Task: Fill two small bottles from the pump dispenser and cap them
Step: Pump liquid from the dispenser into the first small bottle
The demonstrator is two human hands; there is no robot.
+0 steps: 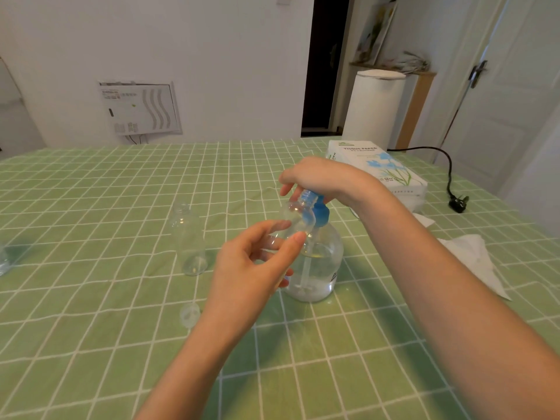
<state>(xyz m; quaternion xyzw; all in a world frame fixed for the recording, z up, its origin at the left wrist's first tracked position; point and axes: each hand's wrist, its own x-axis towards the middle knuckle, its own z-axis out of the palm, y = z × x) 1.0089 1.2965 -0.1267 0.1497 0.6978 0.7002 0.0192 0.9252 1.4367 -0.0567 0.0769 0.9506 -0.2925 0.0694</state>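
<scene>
A clear round pump dispenser (321, 262) with a blue pump head (319, 212) stands mid-table, a little liquid at its bottom. My left hand (251, 268) holds a small clear bottle (295, 218) tilted, its mouth up against the blue spout. My right hand (318, 177) rests on top of the pump head, fingers curled over it. A second small clear bottle (189, 237) stands upright to the left, uncapped. A clear cap (189, 313) lies on the cloth in front of it.
Green checked tablecloth (91, 328) covers the table. A tissue paper pack (381, 171) lies at the back right, crumpled white tissues (472, 256) beside my right forearm. A black plug and cord (457, 203) lie at the right edge. A clear object (3, 259) sits at the left edge.
</scene>
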